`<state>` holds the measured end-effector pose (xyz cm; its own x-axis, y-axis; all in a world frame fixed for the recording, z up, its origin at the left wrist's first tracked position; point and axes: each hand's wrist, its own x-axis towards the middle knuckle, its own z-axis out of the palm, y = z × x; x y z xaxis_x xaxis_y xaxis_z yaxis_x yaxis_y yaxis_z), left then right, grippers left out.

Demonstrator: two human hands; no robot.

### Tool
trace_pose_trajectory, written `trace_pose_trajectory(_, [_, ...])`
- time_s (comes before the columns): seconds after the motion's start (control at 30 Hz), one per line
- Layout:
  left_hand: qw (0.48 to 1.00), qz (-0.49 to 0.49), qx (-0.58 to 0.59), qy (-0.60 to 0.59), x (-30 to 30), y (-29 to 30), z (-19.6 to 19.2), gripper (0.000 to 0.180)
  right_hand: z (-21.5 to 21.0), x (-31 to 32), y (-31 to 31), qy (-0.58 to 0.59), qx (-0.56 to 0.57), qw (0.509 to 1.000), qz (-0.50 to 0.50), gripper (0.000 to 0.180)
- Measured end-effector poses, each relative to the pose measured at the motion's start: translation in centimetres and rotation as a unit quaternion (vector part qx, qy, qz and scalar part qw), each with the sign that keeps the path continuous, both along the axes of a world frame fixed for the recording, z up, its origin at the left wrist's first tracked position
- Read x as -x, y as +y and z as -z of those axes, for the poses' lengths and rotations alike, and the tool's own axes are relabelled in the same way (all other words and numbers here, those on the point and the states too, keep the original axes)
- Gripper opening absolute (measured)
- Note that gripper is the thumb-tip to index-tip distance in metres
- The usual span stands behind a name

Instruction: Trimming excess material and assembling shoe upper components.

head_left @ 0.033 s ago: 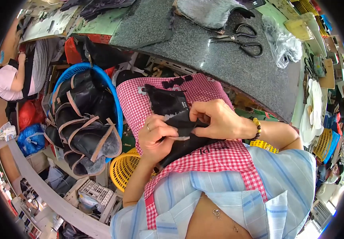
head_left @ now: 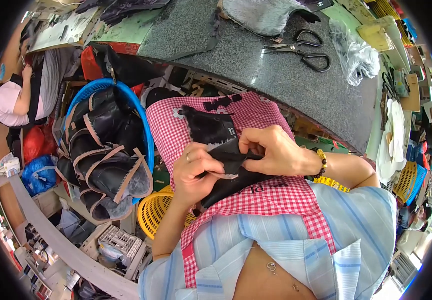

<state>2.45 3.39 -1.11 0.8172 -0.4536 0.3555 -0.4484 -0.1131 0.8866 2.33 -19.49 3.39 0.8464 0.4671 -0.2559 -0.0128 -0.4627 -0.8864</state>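
Note:
A black leather piece with a grey furry edge (head_left: 211, 127) lies across my lap on the red-and-white checked apron (head_left: 168, 120). My left hand (head_left: 196, 170), with a ring on it, is closed on the near left part of the piece, where a pale edge pokes out between the fingers. My right hand (head_left: 276, 150) pinches a raised black fold just to the right, thumb and forefinger nearly together. The two hands are close to each other. What lies beneath the fingers is hidden.
A blue basket (head_left: 150, 135) at the left is heaped with black fur-lined boot uppers (head_left: 108, 155). Below it stands a yellow basket (head_left: 151, 215). On the dark stone worktop (head_left: 236, 60) lie black-handled scissors (head_left: 303, 48) and a clear plastic bag (head_left: 356, 57). Another person (head_left: 16, 102) sits far left.
Barely anything differs. The fold and pale edge between my hands have shifted very slightly; both hands keep their hold.

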Motion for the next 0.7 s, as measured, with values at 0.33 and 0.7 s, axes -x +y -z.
trace_pose_trajectory(0.33, [0.925, 0.069, 0.031, 0.372, -1.5, -1.4, -1.0, 0.01, 2.0, 1.5, 0.2, -0.09, -0.107, 0.988, 0.073, 0.018])
trace_pose_trajectory(0.7, [0.888, -0.005, 0.079, 0.453, -2.0, -4.8, -0.9, 0.008, 0.7, -0.7, -15.1, -0.236, 0.01, 0.847, 0.476, 0.009])
